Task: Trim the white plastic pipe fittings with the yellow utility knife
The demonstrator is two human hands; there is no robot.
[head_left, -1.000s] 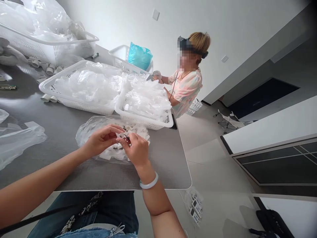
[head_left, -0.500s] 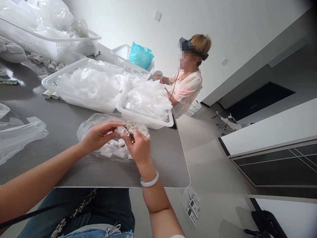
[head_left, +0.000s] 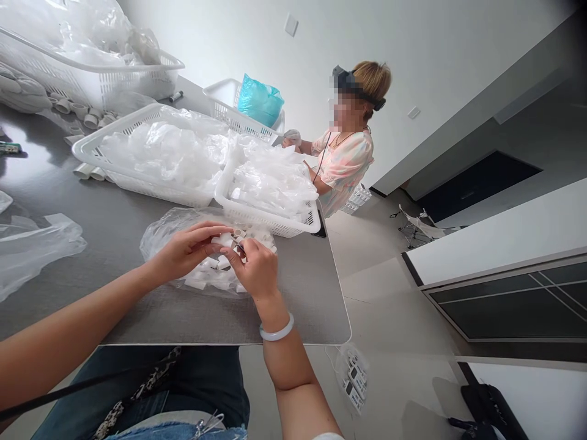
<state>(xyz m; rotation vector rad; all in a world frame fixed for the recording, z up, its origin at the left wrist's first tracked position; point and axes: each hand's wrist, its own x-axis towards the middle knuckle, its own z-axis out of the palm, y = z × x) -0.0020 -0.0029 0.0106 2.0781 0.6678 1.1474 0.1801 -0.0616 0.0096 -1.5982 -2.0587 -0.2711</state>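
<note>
Between the thumb and fingers of my left hand is a white plastic piece, short and tube-like. My right hand is closed around a small dark tool, its tip at the piece's right end. Both hands are over a clear plastic bag on the grey table. Several loose white tube pieces lie on and in the bag below my hands. The tool's exact shape is mostly hidden by my right fingers.
White baskets full of clear bags stand just beyond my hands, with a larger one at the far left. A teal bag sits in a back basket. A person is across the table. More plastic lies at left.
The view has shifted slightly. My right fingers and the dark tool have turned a little at the white piece's end; my left hand keeps its hold.
</note>
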